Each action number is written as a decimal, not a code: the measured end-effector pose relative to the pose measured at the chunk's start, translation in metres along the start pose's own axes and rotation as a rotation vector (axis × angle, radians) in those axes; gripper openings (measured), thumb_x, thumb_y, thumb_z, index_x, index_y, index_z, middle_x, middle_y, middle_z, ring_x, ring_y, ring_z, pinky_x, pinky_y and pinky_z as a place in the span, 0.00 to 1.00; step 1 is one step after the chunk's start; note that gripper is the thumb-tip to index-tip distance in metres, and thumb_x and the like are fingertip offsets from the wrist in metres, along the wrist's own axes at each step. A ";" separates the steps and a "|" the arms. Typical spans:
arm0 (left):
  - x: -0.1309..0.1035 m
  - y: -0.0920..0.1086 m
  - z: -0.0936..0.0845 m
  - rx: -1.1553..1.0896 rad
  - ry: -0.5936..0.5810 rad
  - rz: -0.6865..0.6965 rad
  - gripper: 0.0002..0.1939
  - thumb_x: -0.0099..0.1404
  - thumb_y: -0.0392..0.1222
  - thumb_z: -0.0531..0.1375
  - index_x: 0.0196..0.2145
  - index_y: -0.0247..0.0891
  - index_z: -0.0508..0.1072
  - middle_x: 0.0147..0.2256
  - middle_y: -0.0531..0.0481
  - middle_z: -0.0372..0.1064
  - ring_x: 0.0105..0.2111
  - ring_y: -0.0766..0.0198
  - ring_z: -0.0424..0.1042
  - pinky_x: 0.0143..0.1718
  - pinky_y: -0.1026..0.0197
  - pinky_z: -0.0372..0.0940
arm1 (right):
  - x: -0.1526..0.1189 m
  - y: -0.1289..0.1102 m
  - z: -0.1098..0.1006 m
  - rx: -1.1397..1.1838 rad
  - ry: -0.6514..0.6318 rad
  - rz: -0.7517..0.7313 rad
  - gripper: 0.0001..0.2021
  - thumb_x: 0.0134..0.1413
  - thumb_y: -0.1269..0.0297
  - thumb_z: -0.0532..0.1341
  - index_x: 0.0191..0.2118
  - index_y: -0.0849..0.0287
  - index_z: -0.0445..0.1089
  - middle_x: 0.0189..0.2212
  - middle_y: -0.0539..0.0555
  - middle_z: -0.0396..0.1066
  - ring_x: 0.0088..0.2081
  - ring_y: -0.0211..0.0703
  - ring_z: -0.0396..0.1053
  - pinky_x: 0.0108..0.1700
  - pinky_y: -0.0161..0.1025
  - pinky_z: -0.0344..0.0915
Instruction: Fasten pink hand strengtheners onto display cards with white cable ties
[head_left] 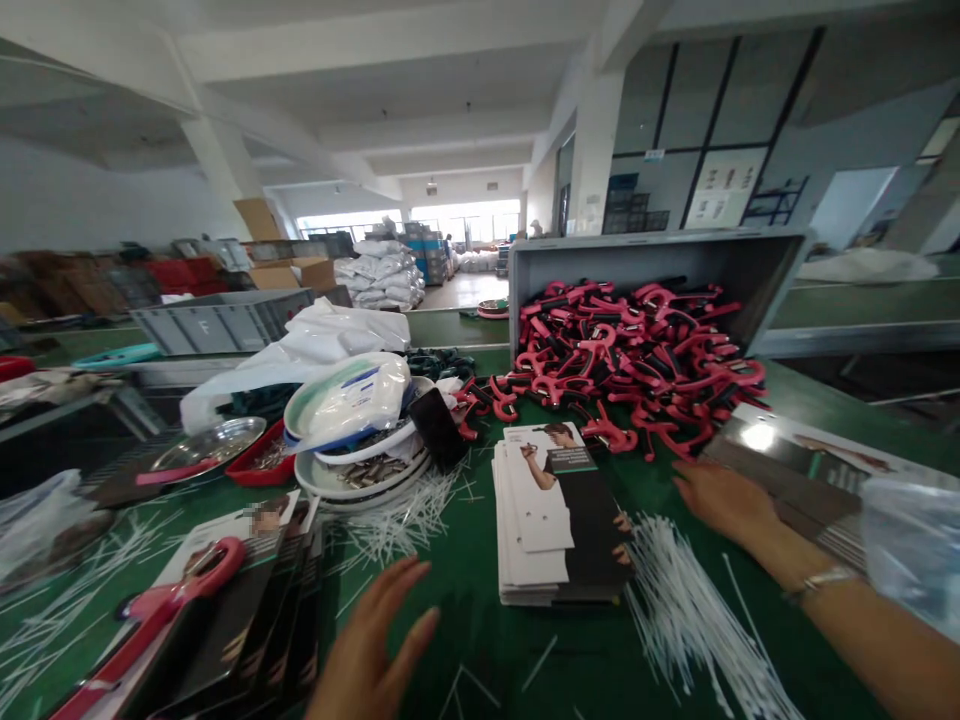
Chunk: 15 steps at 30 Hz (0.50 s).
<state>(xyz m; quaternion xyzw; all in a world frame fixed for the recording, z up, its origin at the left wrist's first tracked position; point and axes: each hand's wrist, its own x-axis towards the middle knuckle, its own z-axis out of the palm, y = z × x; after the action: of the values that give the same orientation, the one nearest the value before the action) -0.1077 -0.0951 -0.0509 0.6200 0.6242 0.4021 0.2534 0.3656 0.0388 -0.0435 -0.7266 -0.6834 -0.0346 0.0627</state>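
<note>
My left hand [375, 650] is held over the green table [465, 640] with its fingers apart and nothing in it. My right hand [720, 500] reaches forward, fingers spread, just below the pile of pink and black tools [637, 360] that spills from a tipped grey crate [772, 270]. Between the hands stands a stack of printed cards [536, 510]. White cable ties [690, 610] lie in a bundle beside that stack, below my right forearm. Left of my left hand, a pink tool [180, 595] rests on overlapping printed cards [255, 600].
White bowls of metal parts [364, 475] hold a plastic bag and a black phone [437, 428] leans there. A red tray [262, 457] and metal dish [217, 445] stand left. More cards [817, 470] and a clear bag [915, 540] lie right.
</note>
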 end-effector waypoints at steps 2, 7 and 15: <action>0.006 0.019 0.045 -0.190 -0.208 -0.021 0.24 0.56 0.56 0.61 0.49 0.46 0.73 0.53 0.46 0.68 0.55 0.48 0.64 0.58 0.48 0.58 | 0.022 -0.030 -0.003 -0.011 0.004 -0.044 0.18 0.59 0.60 0.52 0.53 0.54 0.68 0.48 0.62 0.70 0.47 0.54 0.69 0.45 0.47 0.63; 0.032 0.047 0.101 -0.453 -0.294 -0.207 0.39 0.56 0.58 0.60 0.59 0.36 0.59 0.57 0.38 0.61 0.52 0.50 0.66 0.51 0.54 0.64 | 0.070 -0.068 0.009 -0.041 -0.013 -0.067 0.23 0.52 0.61 0.60 0.55 0.56 0.65 0.47 0.62 0.69 0.48 0.53 0.68 0.45 0.43 0.63; 0.056 0.040 0.115 -0.411 -0.246 -0.212 0.43 0.53 0.52 0.63 0.62 0.36 0.53 0.60 0.37 0.55 0.57 0.48 0.59 0.55 0.53 0.59 | 0.067 -0.062 0.026 -0.023 0.062 -0.078 0.15 0.60 0.60 0.52 0.49 0.58 0.68 0.46 0.63 0.68 0.47 0.54 0.67 0.41 0.42 0.63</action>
<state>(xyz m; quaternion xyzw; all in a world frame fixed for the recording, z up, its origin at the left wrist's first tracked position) 0.0036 -0.0228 -0.0710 0.5308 0.5554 0.4133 0.4889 0.3070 0.1119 -0.0577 -0.6987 -0.7084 -0.0674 0.0741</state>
